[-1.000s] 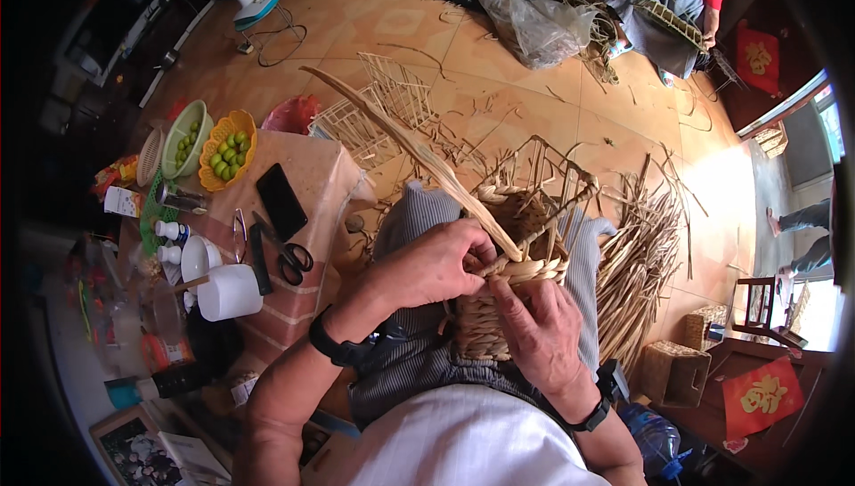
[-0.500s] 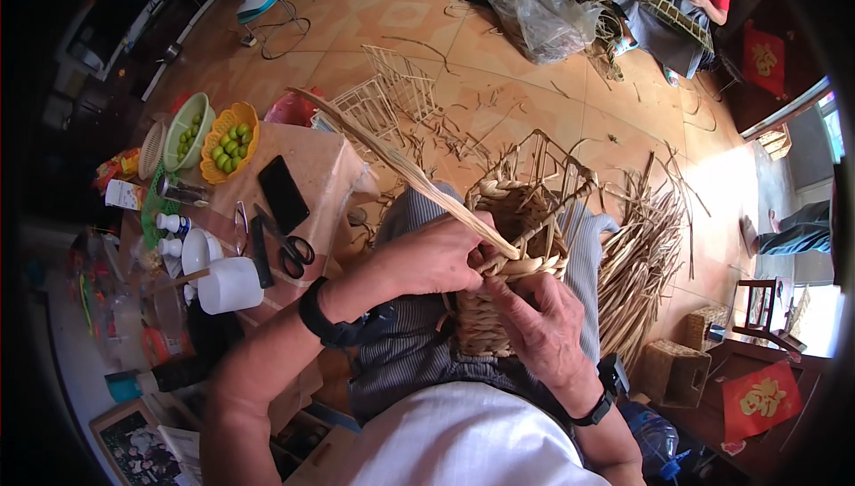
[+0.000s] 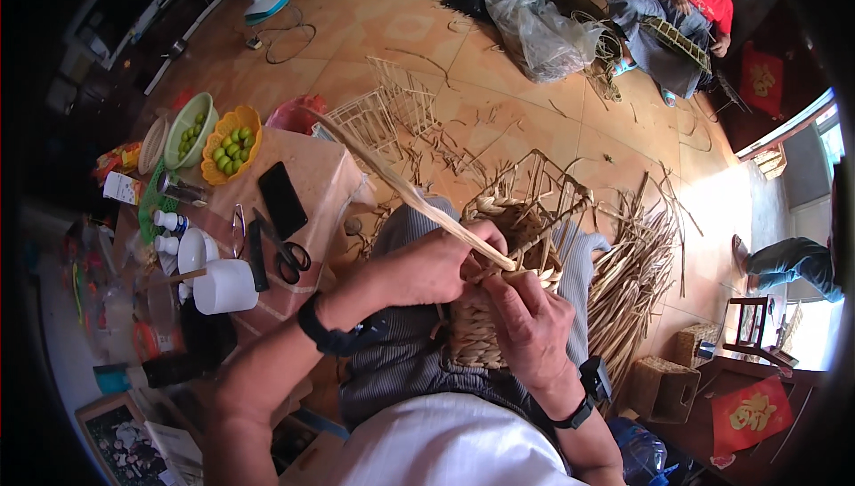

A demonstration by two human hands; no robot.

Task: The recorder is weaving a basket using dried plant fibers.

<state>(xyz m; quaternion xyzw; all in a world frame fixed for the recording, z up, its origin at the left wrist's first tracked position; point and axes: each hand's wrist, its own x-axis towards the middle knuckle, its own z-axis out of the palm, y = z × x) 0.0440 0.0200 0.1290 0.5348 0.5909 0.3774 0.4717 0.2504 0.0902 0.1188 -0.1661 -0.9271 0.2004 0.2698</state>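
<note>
Nearby, scissors [image 3: 291, 261] and phone [image 3: 283, 199] lie on the table [image 3: 313, 163], straw [image 3: 631, 285] on the floor [image 3: 534, 116]; left hand [image 3: 436, 263] and right hand [image 3: 534, 326], angled inward, together pinch the rim [image 3: 549, 274] of the basket [image 3: 472, 334] on the lap [image 3: 392, 366].

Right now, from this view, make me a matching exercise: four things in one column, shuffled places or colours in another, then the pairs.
1. Woven basket
2. Scissors
3. Pile of dry strips
4. Scalloped bowl

A. On the floor, right of the basket
B. Yellow, holding green fruit
C. Touched by left hand and right hand
D. Black-handled, on the table

Pairs: 1-C, 2-D, 3-A, 4-B
</note>
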